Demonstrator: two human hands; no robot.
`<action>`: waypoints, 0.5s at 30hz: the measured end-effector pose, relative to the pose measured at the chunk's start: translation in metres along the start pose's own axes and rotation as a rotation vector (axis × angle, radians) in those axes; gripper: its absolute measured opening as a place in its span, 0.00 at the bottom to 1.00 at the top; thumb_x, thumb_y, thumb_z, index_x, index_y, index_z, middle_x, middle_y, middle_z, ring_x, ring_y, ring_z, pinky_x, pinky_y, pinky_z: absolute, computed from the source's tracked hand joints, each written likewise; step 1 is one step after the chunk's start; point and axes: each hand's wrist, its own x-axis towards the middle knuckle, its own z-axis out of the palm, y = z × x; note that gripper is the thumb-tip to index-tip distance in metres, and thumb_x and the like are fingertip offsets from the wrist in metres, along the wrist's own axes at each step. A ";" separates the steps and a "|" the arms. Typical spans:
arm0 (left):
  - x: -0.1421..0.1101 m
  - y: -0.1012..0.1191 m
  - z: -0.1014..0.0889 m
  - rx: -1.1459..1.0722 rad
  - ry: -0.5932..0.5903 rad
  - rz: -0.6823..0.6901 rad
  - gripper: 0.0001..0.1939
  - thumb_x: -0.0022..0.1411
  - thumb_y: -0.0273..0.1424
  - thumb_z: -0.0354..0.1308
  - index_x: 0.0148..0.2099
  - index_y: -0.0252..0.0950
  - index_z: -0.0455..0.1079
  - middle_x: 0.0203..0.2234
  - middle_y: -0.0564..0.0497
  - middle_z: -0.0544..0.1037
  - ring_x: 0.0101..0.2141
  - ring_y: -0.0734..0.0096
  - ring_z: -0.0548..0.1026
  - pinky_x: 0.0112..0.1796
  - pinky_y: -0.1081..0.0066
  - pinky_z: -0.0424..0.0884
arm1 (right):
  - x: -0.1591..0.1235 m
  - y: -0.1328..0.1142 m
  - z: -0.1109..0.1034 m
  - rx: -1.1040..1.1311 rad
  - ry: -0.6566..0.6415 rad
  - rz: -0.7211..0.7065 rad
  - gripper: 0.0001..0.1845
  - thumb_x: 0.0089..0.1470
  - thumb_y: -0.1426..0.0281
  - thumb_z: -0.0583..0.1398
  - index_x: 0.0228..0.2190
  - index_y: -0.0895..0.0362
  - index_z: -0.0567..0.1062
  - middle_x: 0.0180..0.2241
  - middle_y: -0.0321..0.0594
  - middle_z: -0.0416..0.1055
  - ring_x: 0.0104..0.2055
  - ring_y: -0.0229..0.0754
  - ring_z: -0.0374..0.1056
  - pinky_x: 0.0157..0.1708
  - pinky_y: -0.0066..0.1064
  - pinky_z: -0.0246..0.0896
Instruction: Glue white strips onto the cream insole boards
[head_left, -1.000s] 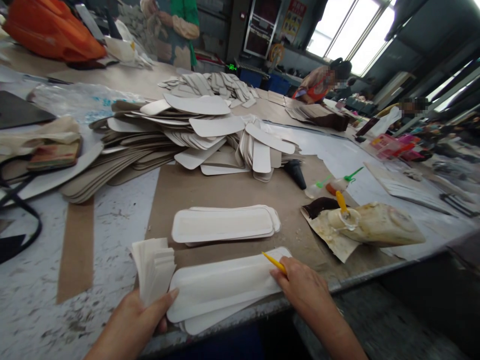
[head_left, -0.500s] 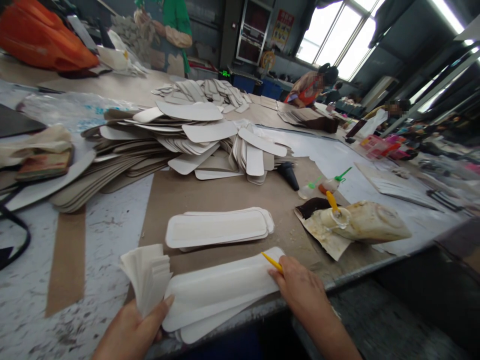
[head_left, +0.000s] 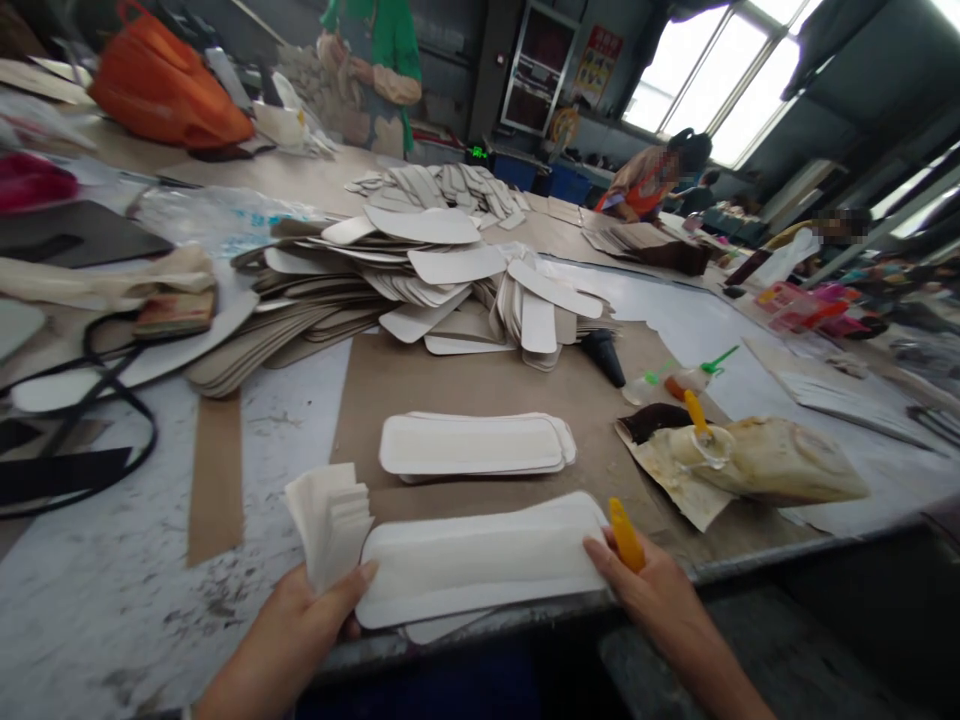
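Note:
A long white panel (head_left: pixel 487 560) with rounded ends and a paler strip along its middle lies at the table's near edge, over another panel. My left hand (head_left: pixel 307 625) is closed round a fanned bundle of thin white strips (head_left: pixel 330 520), its thumb on the panel's left end. With its fingers at the panel's right end, my right hand (head_left: pixel 652 590) also holds a yellow plastic spatula (head_left: pixel 625 535), blade pointing up. Just beyond lies a short stack of similar panels (head_left: pixel 472 445). To the right, a stained plastic bottle (head_left: pixel 795 460) lies on its side, a yellow tool at its opening.
A large heap of white and grey panels (head_left: pixel 450 265) covers the table's middle. Small green-tipped bottles (head_left: pixel 690 380) and a black cone (head_left: pixel 602 357) stand or lie at right. A black cord (head_left: pixel 154 430) loops on the left. Co-workers (head_left: pixel 652 180) are farther back.
My right hand has turned the spatula from pointing left to upright and now grips the panel's right end. The panel has been straightened over the lower one. The view has shifted left.

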 end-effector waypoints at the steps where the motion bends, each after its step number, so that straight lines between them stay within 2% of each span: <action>1: -0.003 0.004 -0.002 -0.035 -0.021 -0.006 0.19 0.41 0.50 0.55 0.17 0.39 0.61 0.11 0.55 0.65 0.18 0.69 0.62 0.24 0.69 0.58 | 0.000 -0.001 0.000 0.027 -0.006 0.010 0.19 0.48 0.54 0.55 0.27 0.58 0.73 0.24 0.37 0.72 0.29 0.44 0.68 0.29 0.28 0.60; 4: -0.009 0.013 -0.007 -0.120 -0.010 -0.022 0.19 0.40 0.49 0.55 0.17 0.38 0.61 0.12 0.55 0.65 0.18 0.71 0.61 0.23 0.71 0.57 | -0.001 -0.001 0.003 0.045 -0.016 0.012 0.19 0.45 0.53 0.55 0.23 0.56 0.73 0.19 0.34 0.71 0.24 0.43 0.66 0.25 0.27 0.58; 10: -0.010 0.012 -0.012 -0.217 0.021 -0.003 0.15 0.40 0.43 0.59 0.18 0.37 0.62 0.12 0.56 0.64 0.17 0.74 0.60 0.21 0.73 0.56 | -0.009 0.001 0.016 -0.015 0.132 -0.039 0.20 0.47 0.52 0.53 0.20 0.54 0.71 0.13 0.32 0.63 0.18 0.40 0.60 0.20 0.28 0.53; 15: -0.008 0.003 -0.012 -0.224 0.067 -0.020 0.16 0.40 0.43 0.60 0.19 0.37 0.62 0.12 0.57 0.64 0.17 0.74 0.60 0.20 0.73 0.57 | -0.011 -0.001 0.017 0.040 0.063 -0.023 0.21 0.46 0.50 0.53 0.19 0.54 0.68 0.12 0.31 0.60 0.17 0.39 0.58 0.18 0.28 0.52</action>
